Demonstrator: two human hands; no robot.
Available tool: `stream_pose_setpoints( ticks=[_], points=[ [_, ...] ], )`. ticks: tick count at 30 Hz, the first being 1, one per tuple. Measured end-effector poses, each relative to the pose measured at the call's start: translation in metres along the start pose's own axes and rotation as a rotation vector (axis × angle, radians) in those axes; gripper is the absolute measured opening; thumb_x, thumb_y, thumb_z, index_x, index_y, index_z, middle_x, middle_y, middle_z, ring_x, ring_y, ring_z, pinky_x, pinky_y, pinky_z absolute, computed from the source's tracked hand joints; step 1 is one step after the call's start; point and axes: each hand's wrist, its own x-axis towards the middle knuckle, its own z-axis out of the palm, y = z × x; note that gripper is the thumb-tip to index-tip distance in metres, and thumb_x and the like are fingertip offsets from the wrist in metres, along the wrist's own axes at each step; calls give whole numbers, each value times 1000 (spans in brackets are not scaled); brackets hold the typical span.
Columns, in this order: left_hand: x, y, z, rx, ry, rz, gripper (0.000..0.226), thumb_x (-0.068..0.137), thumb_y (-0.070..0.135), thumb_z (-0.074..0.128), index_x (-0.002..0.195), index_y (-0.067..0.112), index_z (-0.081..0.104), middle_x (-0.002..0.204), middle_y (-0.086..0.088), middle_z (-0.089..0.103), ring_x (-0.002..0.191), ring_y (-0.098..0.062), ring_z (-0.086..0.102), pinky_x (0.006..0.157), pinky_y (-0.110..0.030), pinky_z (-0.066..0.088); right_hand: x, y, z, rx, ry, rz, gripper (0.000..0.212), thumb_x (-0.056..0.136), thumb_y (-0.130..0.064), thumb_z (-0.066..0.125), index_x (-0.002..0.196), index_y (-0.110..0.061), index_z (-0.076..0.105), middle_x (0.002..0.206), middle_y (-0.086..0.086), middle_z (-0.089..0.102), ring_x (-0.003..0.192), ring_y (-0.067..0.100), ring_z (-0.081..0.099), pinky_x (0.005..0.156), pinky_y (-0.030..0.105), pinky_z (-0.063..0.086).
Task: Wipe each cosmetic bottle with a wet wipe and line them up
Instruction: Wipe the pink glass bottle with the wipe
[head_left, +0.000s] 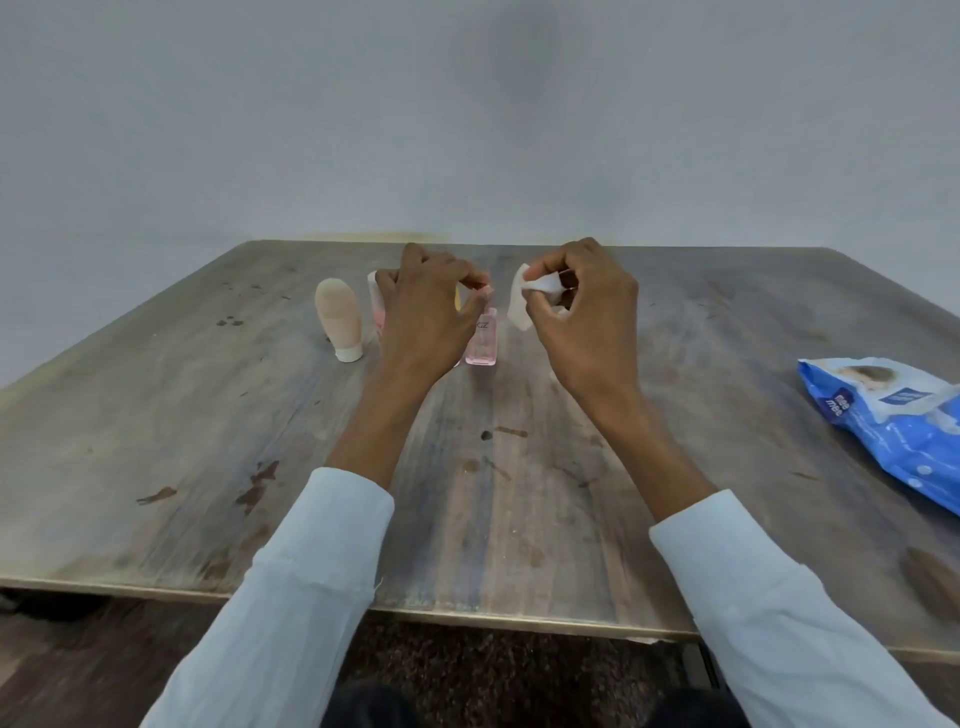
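We see a wide, worn wooden table (208, 415) running back to a plain grey wall (467, 104), with dark stains scattered over its top. At the right edge of the table lies a blue pack of wet wipes (893, 415), well apart from everything else. Both arms reach forward in pale blue sleeves (291, 597).

The left hand (423, 317) hangs over the cluster of bottles, fingers curled and thumb and forefinger pinching the top of the clear pink bottle (483, 343), which stands upright just right of that hand. This hand hides most of another pink bottle (375, 306) behind it, and a sliver of something yellow (457, 299); we cannot tell what that is.

The right hand (587, 322) grips a white wet wipe (524, 299) in its curled fingers, close beside the pink bottle but apart from it.

Leftmost stands a peach tube (338, 318), cap down, slightly tilted.
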Motion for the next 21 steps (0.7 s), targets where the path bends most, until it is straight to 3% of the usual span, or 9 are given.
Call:
stream_pose_setpoints(
  ticks=[4,11,16,21],
  points=[
    [-1,3,0,-31,-16,-26,12,96,37,73,106,34,78,98,22,73,114,-10,49,87,-35,21,0,0,0,-11,-29,8,13,87,-2,75,92,-13,73,94,-7,66,83,8,62,70,23,54],
    [0,5,-3,-7,15,-41,9,91,42,74,94,33,76,84,20,69,105,-6,45,86,-35,20,-3,2,2,-28,-63,4,13,88,-3,74,86,-15,68,89,-11,62,80,7,61,70,30,55],
    [-1,5,-8,-18,6,-9,8,89,40,77,91,32,77,83,28,55,104,-2,44,96,-37,24,-3,4,2,-30,-64,8,9,86,-3,72,87,-12,69,91,-6,66,81,10,63,70,34,56],
    [-1,5,-11,9,-15,-5,8,90,37,76,96,32,78,85,32,48,119,-8,51,103,-39,23,-5,6,5,-40,-100,-1,11,84,-2,71,87,-13,71,93,-3,69,84,15,64,71,40,57]
  ],
)
